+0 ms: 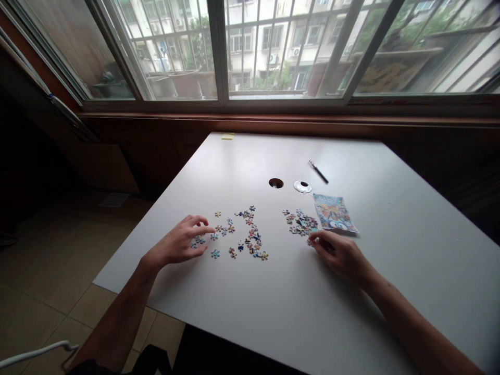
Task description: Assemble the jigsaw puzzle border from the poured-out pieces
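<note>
Small colourful jigsaw pieces lie on the white table in two groups. Over the left edge of the spread-out pieces (252, 234) hovers my left hand (182, 242), its fingers apart; a few pieces show beneath and beside its fingertips. A denser pile of pieces (302, 223) lies to the right. At that pile's near edge is my right hand (341, 255), with thumb and forefinger pinched together at a puzzle piece (310, 242). The fingers partly hide this piece. Just beyond my right hand lies a printed picture sheet (335, 212) in blue and orange.
The white table (273, 297) stands before a barred window. Farther back on it are a round cable hole (276, 183), its loose metal cover (302, 186), a dark pen (318, 172) and a yellow sticky note (227, 136) at the far edge. A white cable (39, 354) is at lower left.
</note>
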A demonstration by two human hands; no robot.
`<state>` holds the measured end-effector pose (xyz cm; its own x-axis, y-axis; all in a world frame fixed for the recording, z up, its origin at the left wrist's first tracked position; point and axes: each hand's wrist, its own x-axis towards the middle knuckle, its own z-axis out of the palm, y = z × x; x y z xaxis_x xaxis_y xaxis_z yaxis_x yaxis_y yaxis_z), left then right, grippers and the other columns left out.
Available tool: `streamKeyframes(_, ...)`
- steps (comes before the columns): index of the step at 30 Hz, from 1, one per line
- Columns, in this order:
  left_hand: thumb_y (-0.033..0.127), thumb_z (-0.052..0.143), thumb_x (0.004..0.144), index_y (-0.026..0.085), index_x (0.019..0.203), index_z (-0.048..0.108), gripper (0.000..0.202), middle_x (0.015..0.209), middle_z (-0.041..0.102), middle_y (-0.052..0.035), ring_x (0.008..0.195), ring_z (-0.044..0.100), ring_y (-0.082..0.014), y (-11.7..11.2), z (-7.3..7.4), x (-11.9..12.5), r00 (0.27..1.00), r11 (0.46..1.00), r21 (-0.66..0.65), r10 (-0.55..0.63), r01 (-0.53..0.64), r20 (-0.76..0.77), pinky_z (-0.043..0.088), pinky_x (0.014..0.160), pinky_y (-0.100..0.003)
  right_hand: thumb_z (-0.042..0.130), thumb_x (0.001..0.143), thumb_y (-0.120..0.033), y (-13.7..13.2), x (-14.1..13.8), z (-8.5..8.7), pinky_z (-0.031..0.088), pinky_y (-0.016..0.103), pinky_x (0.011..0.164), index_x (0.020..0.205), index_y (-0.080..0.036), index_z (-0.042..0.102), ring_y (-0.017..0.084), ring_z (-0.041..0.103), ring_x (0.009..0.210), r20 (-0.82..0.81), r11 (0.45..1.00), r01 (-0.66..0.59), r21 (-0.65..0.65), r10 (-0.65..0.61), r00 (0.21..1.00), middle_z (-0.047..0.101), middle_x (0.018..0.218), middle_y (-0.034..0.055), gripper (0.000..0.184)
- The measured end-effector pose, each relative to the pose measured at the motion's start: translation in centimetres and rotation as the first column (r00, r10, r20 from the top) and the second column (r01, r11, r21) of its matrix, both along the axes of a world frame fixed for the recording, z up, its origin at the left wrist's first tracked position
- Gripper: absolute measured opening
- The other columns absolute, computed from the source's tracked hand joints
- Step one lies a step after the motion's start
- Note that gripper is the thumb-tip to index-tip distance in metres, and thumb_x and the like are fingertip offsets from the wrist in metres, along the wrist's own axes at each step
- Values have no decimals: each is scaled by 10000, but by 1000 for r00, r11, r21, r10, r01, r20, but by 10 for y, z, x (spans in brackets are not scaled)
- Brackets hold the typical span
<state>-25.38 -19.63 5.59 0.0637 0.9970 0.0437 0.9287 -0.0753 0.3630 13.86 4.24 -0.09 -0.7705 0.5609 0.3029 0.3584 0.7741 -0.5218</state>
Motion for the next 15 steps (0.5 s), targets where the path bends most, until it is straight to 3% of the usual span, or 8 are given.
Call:
streamKeyframes(4, 306, 594, 863, 288, 1120, 675, 270, 1189, 569, -63, 1127, 515, -257, 5, -3, 5, 1000, 1000, 15, 2, -2, -31, 451, 984, -410, 541, 908, -233, 1, 1, -1, 464, 250, 638, 987, -210, 632, 133, 592, 645, 6, 1000, 5, 3, -5, 1000, 674, 817, 22, 123)
streamKeyframes(9, 380, 645, 825, 333, 1323, 549, 510, 1384, 483, -67, 1282, 416, -327, 10, -9, 6, 995, 1000, 4, 30, -29, -94, 380, 1048, -491, 538, 903, -216, 0, 0, 0, 454, 251, 625, 982, -211, 634, 136, 584, 641, -8, 1000, -1, -8, 1, 1000, 667, 806, 20, 124)
streamKeyframes(15, 408, 599, 859, 296, 1240, 594, 398, 1351, 535, -58, 1264, 456, -303, 14, -11, 7, 993, 999, -4, 46, -47, -106, 375, 1054, -467, 534, 903, -209, -3, -1, 5, 456, 260, 631, 971, -204, 644, 144, 585, 656, -25, 999, 13, -42, -14, 1000, 668, 813, 30, 130)
